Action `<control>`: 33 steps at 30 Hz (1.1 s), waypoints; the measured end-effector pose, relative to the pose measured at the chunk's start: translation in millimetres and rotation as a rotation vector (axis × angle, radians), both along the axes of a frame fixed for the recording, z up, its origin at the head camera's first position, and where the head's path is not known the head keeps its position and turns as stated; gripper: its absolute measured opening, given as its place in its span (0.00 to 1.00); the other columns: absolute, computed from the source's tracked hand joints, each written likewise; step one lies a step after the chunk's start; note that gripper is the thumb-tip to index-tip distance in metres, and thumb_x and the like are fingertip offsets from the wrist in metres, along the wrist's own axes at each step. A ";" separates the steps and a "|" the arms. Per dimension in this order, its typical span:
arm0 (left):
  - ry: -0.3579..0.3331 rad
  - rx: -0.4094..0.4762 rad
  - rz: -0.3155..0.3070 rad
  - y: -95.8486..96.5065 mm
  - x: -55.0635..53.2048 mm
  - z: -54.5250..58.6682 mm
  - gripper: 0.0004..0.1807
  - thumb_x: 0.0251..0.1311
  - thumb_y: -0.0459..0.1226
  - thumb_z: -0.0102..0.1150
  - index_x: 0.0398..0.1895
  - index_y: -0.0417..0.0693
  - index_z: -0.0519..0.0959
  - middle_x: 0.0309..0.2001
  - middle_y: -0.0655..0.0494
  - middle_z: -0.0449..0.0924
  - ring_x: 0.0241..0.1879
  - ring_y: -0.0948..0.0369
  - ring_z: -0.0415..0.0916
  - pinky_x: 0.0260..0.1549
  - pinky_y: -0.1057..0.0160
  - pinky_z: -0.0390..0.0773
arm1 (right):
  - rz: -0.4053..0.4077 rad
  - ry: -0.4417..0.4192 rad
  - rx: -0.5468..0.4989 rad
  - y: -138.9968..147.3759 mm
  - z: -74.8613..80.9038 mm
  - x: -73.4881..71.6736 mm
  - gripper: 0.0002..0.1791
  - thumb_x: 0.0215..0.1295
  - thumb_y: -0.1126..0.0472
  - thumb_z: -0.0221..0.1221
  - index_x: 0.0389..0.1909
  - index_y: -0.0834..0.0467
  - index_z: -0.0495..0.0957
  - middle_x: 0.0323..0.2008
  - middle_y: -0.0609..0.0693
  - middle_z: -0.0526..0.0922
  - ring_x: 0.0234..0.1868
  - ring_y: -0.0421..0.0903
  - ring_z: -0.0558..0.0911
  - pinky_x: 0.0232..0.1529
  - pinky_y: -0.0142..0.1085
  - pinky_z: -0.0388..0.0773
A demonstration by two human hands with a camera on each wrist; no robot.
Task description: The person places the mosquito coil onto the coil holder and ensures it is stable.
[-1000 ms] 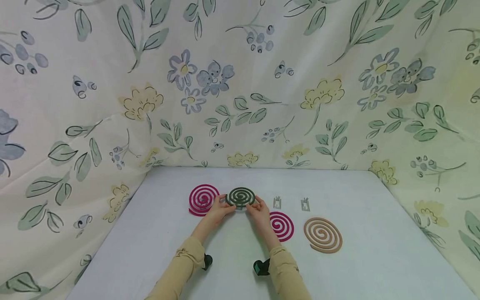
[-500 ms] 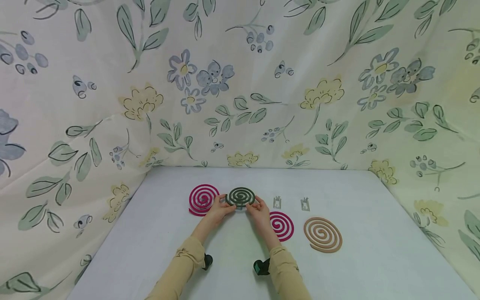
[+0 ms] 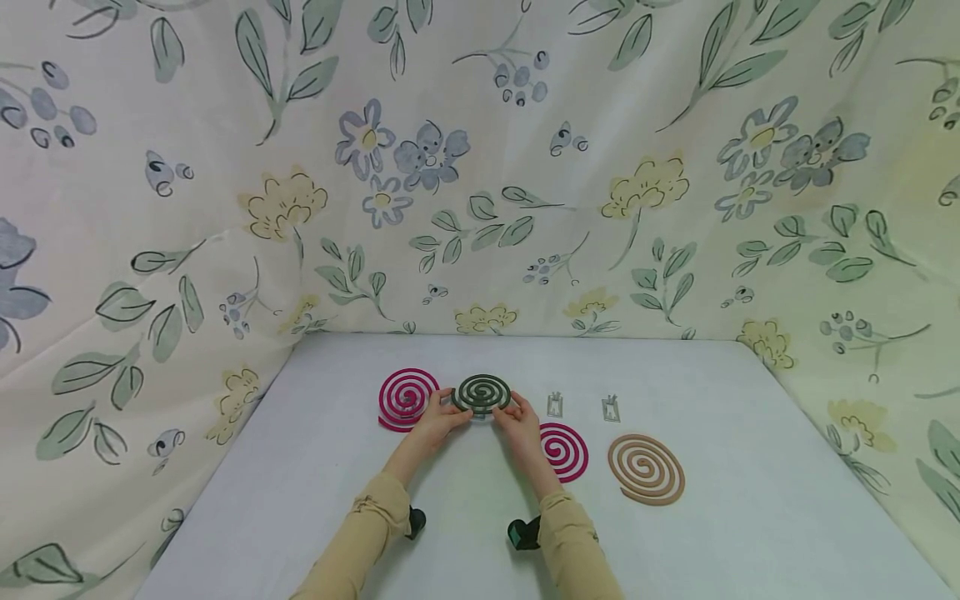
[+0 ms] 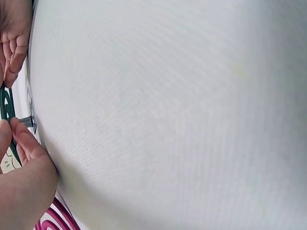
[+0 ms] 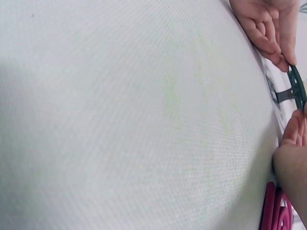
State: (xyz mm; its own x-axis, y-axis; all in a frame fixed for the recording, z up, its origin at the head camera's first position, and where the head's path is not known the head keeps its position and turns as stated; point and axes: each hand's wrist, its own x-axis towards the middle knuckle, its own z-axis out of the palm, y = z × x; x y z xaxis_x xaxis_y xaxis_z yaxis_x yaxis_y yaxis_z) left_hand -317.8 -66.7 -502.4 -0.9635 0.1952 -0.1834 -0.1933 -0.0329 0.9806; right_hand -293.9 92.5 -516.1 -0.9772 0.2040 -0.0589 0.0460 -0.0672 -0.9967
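A dark green mosquito coil (image 3: pixel 482 393) lies nearly level between my hands at the far middle of the table. My left hand (image 3: pixel 438 421) pinches its left edge, thumb above and fingers at the side. On the other edge my right hand (image 3: pixel 519 419) pinches it in the same way. Under the coil a small metal stand (image 5: pixel 285 95) rises from the table to its middle; in the left wrist view the stand (image 4: pixel 26 121) shows beside my fingertips. The coil is raised above the tabletop.
Left of my hands sits a magenta coil (image 3: pixel 390 383). Another magenta coil (image 3: pixel 573 454) lies by my right wrist, with a tan coil (image 3: pixel 673 471) further right. Two flat metal stands, one nearer (image 3: pixel 555 406) and one further right (image 3: pixel 611 409), lie on the white table (image 3: pixel 300 500).
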 end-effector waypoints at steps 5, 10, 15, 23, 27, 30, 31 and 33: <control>0.012 0.009 -0.006 0.2 0.7 0.8 0.38 0.60 0.27 0.56 0.66 0.34 0.44 0.23 0.62 0.73 0.26 0.70 0.70 0.36 0.71 0.70 | 0.010 -0.015 -0.008 1.8 4.6 1.4 0.32 0.62 0.67 0.59 0.66 0.69 0.60 0.29 0.45 0.71 0.30 0.36 0.70 0.33 0.23 0.70; 0.002 0.006 -0.002 0.6 1.7 2.5 0.38 0.61 0.27 0.56 0.67 0.34 0.44 0.23 0.62 0.73 0.26 0.70 0.70 0.35 0.71 0.70 | 0.022 -0.025 -0.015 2.5 15.7 6.3 0.31 0.62 0.69 0.58 0.65 0.72 0.60 0.29 0.49 0.71 0.30 0.38 0.70 0.32 0.25 0.70; 0.004 0.012 -0.001 0.3 0.7 1.1 0.38 0.60 0.26 0.56 0.67 0.33 0.44 0.23 0.62 0.73 0.26 0.70 0.71 0.35 0.72 0.71 | 0.017 -0.015 -0.010 1.7 15.0 7.2 0.31 0.62 0.68 0.58 0.65 0.71 0.60 0.28 0.47 0.71 0.30 0.37 0.70 0.33 0.24 0.70; -0.009 0.007 0.011 0.7 0.9 0.4 0.37 0.59 0.25 0.56 0.66 0.33 0.46 0.24 0.60 0.75 0.26 0.69 0.72 0.36 0.72 0.72 | -0.007 -0.008 0.021 0.0 1.2 1.6 0.31 0.62 0.67 0.59 0.65 0.68 0.62 0.28 0.45 0.71 0.31 0.36 0.70 0.33 0.24 0.70; -0.020 0.009 0.014 0.8 0.8 0.9 0.37 0.60 0.26 0.56 0.66 0.34 0.46 0.25 0.59 0.75 0.27 0.69 0.72 0.36 0.71 0.72 | -0.008 -0.010 0.024 -0.3 1.7 1.3 0.30 0.62 0.68 0.58 0.65 0.68 0.62 0.28 0.45 0.70 0.30 0.36 0.69 0.33 0.23 0.69; -0.020 0.018 0.008 0.7 0.3 0.9 0.37 0.60 0.25 0.56 0.66 0.34 0.46 0.25 0.59 0.75 0.27 0.69 0.72 0.36 0.71 0.72 | -0.008 -0.005 0.026 -0.1 2.4 0.8 0.30 0.62 0.68 0.58 0.65 0.69 0.62 0.28 0.44 0.70 0.30 0.36 0.69 0.33 0.23 0.69; -0.019 0.019 0.006 0.7 0.1 0.7 0.37 0.60 0.25 0.56 0.66 0.34 0.46 0.24 0.59 0.75 0.26 0.69 0.72 0.36 0.72 0.73 | -0.009 -0.006 0.025 0.0 2.5 0.7 0.30 0.62 0.68 0.58 0.65 0.69 0.62 0.27 0.44 0.70 0.30 0.36 0.69 0.33 0.23 0.69; -0.021 0.024 0.006 0.8 -0.2 0.5 0.37 0.60 0.25 0.56 0.67 0.35 0.46 0.24 0.60 0.75 0.26 0.69 0.72 0.35 0.72 0.73 | -0.009 -0.006 0.027 0.0 2.7 0.6 0.30 0.62 0.68 0.58 0.65 0.68 0.62 0.27 0.44 0.70 0.30 0.36 0.69 0.33 0.23 0.69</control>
